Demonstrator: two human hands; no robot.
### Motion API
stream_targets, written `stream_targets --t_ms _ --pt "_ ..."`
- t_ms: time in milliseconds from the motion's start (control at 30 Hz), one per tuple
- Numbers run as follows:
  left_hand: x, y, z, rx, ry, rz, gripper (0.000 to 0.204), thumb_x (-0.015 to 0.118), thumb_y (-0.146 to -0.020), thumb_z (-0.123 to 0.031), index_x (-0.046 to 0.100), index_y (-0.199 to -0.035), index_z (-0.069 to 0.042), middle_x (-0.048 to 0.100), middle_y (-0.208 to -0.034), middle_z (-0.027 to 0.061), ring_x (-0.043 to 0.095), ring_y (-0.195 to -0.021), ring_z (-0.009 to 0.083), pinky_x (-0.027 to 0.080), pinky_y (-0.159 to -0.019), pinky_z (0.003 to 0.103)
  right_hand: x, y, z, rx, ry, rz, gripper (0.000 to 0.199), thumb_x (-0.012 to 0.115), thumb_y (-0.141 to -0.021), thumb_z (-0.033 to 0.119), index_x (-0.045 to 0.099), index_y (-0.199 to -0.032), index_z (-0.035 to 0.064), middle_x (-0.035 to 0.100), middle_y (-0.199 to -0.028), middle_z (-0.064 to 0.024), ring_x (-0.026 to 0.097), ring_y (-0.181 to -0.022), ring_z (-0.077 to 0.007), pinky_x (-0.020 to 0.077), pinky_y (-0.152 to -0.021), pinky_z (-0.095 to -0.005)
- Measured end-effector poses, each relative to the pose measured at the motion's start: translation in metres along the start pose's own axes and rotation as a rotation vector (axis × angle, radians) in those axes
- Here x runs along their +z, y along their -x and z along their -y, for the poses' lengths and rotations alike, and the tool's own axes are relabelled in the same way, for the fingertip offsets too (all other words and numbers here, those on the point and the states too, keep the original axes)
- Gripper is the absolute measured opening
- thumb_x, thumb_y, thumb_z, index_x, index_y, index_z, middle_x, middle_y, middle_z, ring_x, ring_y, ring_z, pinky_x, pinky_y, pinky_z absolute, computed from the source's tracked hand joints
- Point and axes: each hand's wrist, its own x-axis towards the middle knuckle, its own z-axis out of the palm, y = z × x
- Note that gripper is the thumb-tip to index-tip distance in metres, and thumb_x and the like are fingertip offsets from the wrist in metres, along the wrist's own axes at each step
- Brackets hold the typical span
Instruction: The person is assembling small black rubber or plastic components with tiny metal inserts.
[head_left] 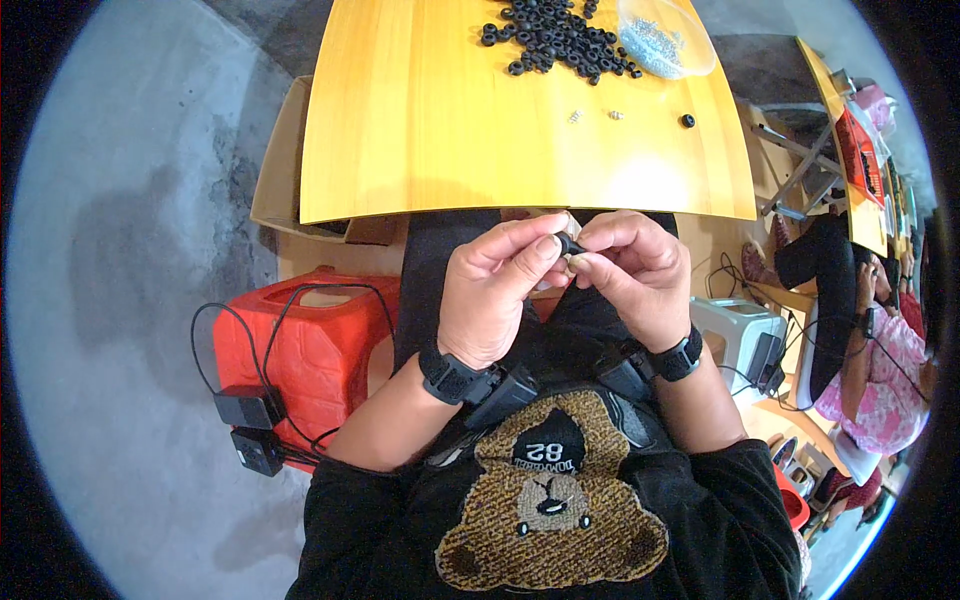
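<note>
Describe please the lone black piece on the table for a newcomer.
On the yellow table, find the clear plastic tub. In front of it lies a small round black piece, apart from the black heap and darker than two silvery pieces.

The tabletop (420, 130) is coloured a warm yellow and streaked with faint grain. Solid black is seen on the heaped parts (565, 42), the held piece (571, 246), the wristbands (445, 376) and the shirt (365, 530) — the last marked with a bear (500, 540) worked in speckled brown, gold and tan. A clear dish (698, 52) is filled with pale silvery-blue bits (652, 47). A stool (285, 340) is coloured bright red; the floor (120, 300) is mottled blue-grey — and a co-worker's top (885, 400) is patterned pink and white.
</note>
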Motion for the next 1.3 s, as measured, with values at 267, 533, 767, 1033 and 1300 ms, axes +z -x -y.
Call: stream_targets --t_ms 267,533,767,1033,1300 --pt "0.001 0.002 0.003 0.039 -0.038 -0.007 0.026 0.059 -0.086 -0.005 0.059 -0.112 -0.002 0.063 -0.099 0.0077 0.060 -0.081 0.0118 0.049 -0.069 0.023 -0.002 -0.002 0.006 -0.042 0.297 0.014 0.009 0.069 -0.076 0.000 0.061 -0.081 0.0004 0.062 -0.081 -0.0043 0.059 -0.066 -0.0080 0.0486 -0.055 -0.0213" --pt "-0.003 -0.001 0.001 -0.019 0.108 0.028 0.036 0.062 -0.083 -0.002 0.042 -0.112 -0.007 0.062 -0.088 0.0056 0.059 -0.074 0.0104 0.049 -0.064 0.022 -0.006 -0.007 0.013 0.139 -0.054 0.130 0.010 0.065 -0.080 -0.003 0.058 -0.085 -0.0005 0.061 -0.076 -0.0053 0.060 -0.064 -0.0097 0.0494 -0.053 -0.0217" --pt "-0.004 -0.002 0.005 -0.048 0.165 0.094 0.035 0.063 -0.082 -0.001 0.039 -0.107 -0.009 0.061 -0.088 0.0073 0.058 -0.071 0.0106 0.048 -0.062 0.022 -0.018 -0.021 0.022 0.052 0.231 0.301 0.024 0.070 -0.074 0.003 0.062 -0.096 0.0027 0.056 -0.078 0.0000 0.052 -0.067 -0.0084 0.0444 -0.060 -0.0209" --pt "-0.003 0.001 0.007 -0.107 0.191 0.133 0.035 0.063 -0.082 -0.001 0.041 -0.108 -0.010 0.062 -0.093 0.0077 0.060 -0.078 0.0113 0.048 -0.062 0.020 -0.022 -0.033 0.022 -0.078 0.526 0.589 0.044 0.078 -0.068 0.024 0.066 -0.106 0.0067 0.056 -0.078 -0.0017 0.052 -0.072 -0.0145 0.0420 -0.065 -0.0270" --pt "-0.006 0.000 0.012 -0.152 0.333 0.154 0.030 0.059 -0.085 -0.001 0.043 -0.108 -0.010 0.061 -0.098 0.0074 0.060 -0.086 0.0122 0.049 -0.068 0.022 -0.018 -0.032 0.022 -0.050 0.545 0.569 0.040 0.077 -0.069 0.017 0.066 -0.105 0.0060 0.055 -0.075 -0.0015 0.049 -0.066 -0.0128 0.0404 -0.060 -0.0256"
